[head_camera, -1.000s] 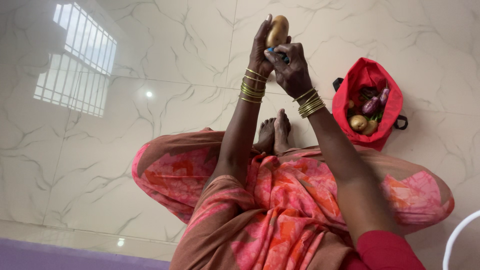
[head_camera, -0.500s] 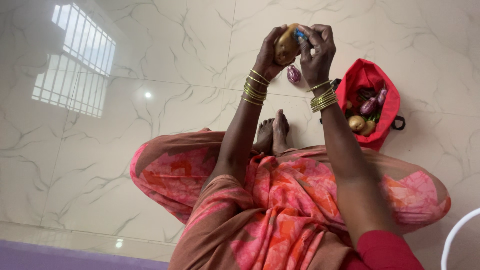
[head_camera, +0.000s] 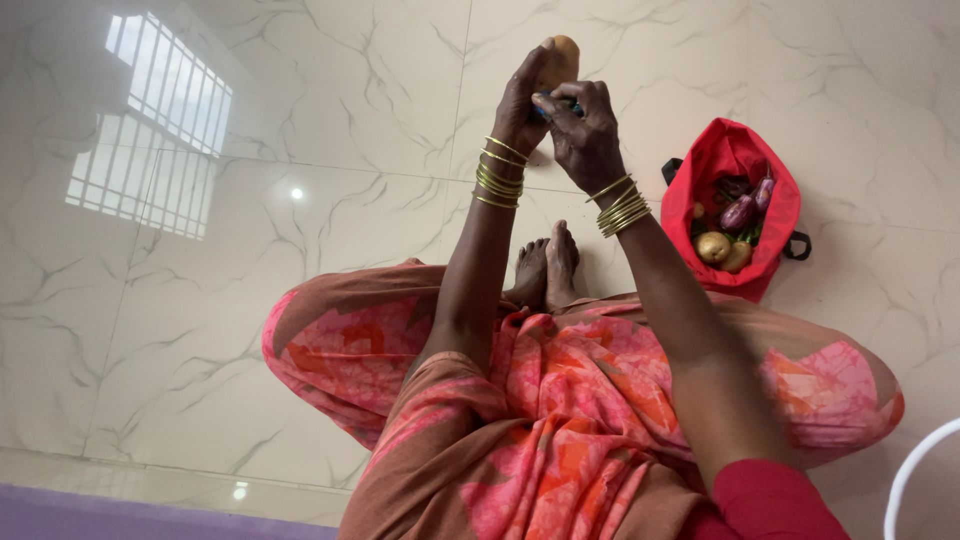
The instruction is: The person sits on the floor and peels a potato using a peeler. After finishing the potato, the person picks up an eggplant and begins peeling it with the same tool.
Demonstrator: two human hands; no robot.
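Observation:
My left hand grips a brown potato, held up in front of me over the marble floor. Pressed against the potato's lower side is my right hand, closed around a small blue-handled peeler that is mostly hidden by the fingers. Both wrists carry gold bangles. I sit cross-legged in a pink and brown patterned garment, my feet showing below the hands.
A red cloth bag lies open on the floor to the right, holding potatoes and purple aubergines. White marble tiles surround me. A purple mat edge shows at the bottom left, a white curved object at the bottom right.
My right hand slid from the top of the potato down to its lower side. A small purple aubergine seen on the floor behind the hands is now hidden.

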